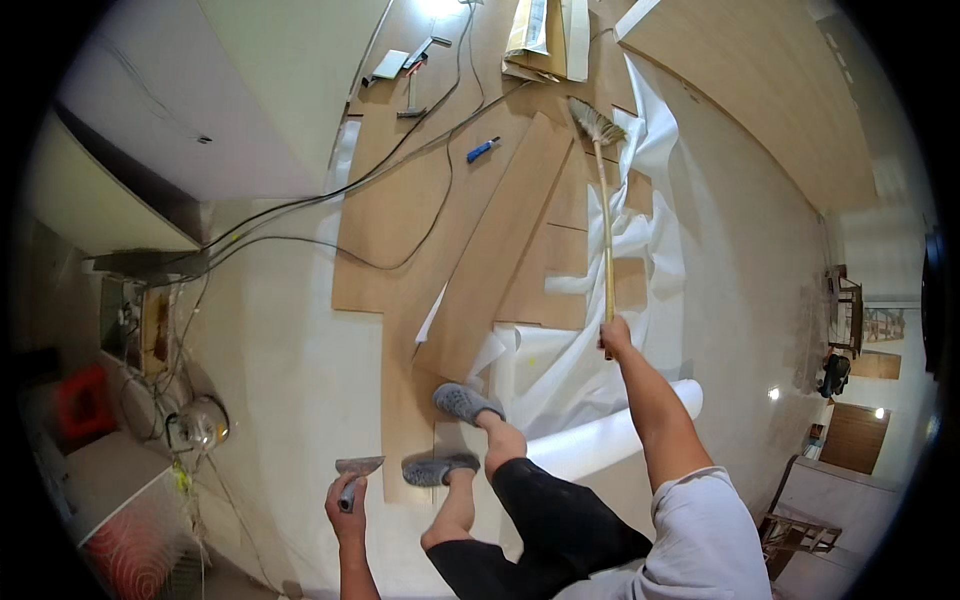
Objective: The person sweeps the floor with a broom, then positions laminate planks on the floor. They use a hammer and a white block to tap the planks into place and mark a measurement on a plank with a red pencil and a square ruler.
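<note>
My right hand [615, 335] grips the end of a long wooden broom handle [606, 230]; its bristled head [597, 120] rests far ahead on brown floor boards, beside crumpled white sheeting [640, 230]. My left hand [346, 502] is closed around the handle of a flat metal scraper [356, 468], held low over the pale floor at my left. My feet in grey shoes [462, 402] stand on a brown board between the two hands.
Loose brown boards [490, 250] lie at angles over the floor. Black cables [400, 150] run across them toward the left wall. A white roll [610, 435] lies by my legs. A blue tool [482, 150], a hammer [410, 95] and cartons sit farther off.
</note>
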`<state>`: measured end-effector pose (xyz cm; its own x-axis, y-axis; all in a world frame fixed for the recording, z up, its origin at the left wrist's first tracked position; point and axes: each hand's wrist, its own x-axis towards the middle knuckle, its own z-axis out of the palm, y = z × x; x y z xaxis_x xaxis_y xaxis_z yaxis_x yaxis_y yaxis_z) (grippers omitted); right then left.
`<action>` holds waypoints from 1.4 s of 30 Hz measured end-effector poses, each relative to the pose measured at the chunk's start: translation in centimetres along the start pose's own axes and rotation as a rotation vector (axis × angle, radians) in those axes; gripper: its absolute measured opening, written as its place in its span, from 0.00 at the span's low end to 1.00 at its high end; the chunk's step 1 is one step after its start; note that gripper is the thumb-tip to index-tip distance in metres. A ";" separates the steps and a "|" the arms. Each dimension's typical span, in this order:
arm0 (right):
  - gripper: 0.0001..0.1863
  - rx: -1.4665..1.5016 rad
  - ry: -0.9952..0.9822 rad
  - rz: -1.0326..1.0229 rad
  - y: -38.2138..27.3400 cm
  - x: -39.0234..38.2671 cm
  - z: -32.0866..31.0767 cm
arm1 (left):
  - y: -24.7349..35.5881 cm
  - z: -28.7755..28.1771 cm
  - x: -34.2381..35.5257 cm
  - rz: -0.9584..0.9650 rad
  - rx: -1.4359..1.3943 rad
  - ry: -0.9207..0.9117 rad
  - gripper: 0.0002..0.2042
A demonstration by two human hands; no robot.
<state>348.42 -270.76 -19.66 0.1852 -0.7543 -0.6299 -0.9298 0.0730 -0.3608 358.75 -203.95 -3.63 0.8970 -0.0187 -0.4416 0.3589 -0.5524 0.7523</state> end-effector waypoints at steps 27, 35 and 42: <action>0.12 0.708 -0.344 -0.239 9.4 4.4 38.2 | -22.7 43.0 22.0 0.773 -0.167 -0.651 0.23; 0.17 0.587 0.309 -0.362 25.3 19.9 29.3 | -31.6 44.3 23.6 0.027 0.195 -0.336 0.17; 0.21 -0.488 0.732 -0.182 23.4 16.3 32.9 | -31.1 44.4 24.8 -0.109 -0.062 -0.147 0.22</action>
<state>340.11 -259.93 -61.00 0.2494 -0.9662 0.0649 -0.9684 -0.2483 0.0256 358.37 -224.18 -59.67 0.8059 -0.0856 -0.5859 0.4714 -0.5059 0.7224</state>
